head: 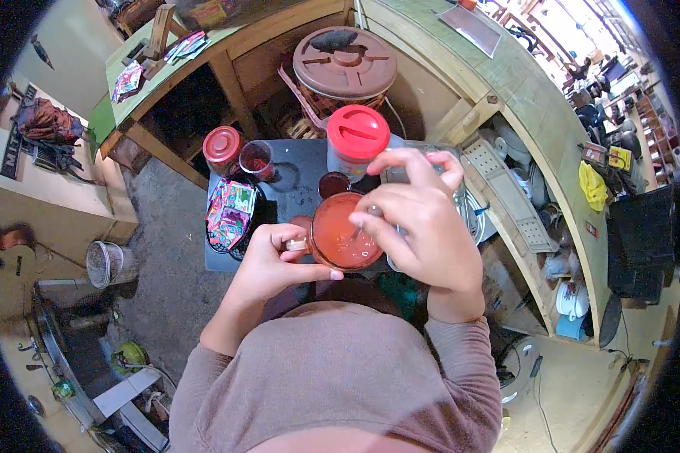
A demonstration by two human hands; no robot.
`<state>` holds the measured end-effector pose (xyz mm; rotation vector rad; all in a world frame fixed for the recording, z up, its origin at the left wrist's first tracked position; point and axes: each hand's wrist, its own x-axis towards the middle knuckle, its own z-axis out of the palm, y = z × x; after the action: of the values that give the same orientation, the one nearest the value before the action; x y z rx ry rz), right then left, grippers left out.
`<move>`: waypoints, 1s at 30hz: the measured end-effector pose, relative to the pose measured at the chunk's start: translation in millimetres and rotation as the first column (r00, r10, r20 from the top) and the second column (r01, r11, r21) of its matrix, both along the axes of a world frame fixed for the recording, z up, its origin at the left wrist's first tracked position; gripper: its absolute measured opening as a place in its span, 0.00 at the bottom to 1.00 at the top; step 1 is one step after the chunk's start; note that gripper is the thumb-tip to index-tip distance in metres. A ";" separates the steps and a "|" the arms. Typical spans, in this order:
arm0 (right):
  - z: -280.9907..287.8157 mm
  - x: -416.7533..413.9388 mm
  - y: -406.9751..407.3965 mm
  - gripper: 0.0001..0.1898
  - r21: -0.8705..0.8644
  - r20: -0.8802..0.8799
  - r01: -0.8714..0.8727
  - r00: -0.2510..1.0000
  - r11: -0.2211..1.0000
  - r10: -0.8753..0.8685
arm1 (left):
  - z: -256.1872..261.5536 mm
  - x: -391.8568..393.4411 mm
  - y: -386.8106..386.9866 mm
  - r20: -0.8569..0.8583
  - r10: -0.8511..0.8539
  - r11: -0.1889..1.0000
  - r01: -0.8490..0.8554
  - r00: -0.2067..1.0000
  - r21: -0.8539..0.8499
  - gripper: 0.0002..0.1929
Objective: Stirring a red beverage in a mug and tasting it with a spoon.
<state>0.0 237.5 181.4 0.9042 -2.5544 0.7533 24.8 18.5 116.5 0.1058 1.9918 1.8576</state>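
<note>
A clear mug (340, 238) full of orange-red liquid stands near the front of a small dark table (294, 198). My left hand (277, 255) grips its handle, the thumb lying along the near rim. In my right hand (419, 221) is the end of a thin stirrer, likely a spoon handle (374, 211), pinched between thumb and fingers. Its lower end dips into the liquid and cannot be seen. Right behind the mug sits a small dark-red round container (334, 185). A plastic jar with a red lid (358, 133) stands farther back, partly behind my right fingers.
On the table's left are a black wire basket (221, 246) of colourful sachets (229, 212), a plastic cup (256, 160) and a red-lidded jar (222, 146). A brown-lidded bucket (344, 62) stands behind. Wooden shelving (544, 226) curves along the right; a white bucket (109, 264) is at left.
</note>
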 end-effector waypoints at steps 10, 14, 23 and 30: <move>-0.6 -0.7 4.7 0.08 -0.059 -0.092 0.024 0.995 0.998 -0.029 | 5.0 1.9 -1.0 0.027 0.023 1.000 -0.023 0.999 0.000 0.34; 3.8 5.5 2.1 0.08 -0.069 0.059 -0.177 0.982 0.982 0.181 | 2.0 1.5 -3.2 -0.012 -0.008 1.000 0.008 1.000 0.025 0.34; 9.7 2.7 6.8 0.08 0.073 -0.033 -0.106 0.994 0.992 0.109 | 3.7 2.8 -2.5 -0.010 -0.019 1.000 0.019 1.000 0.019 0.34; 12.3 -0.2 -3.3 0.09 -0.011 -0.121 -0.102 0.988 0.995 0.100 | 0.4 5.3 -4.6 -0.057 -0.055 0.998 0.053 0.997 -0.043 0.35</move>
<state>-0.2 234.2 193.7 1.0471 -2.4097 0.7245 30.1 13.9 116.8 0.2019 2.0452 1.7976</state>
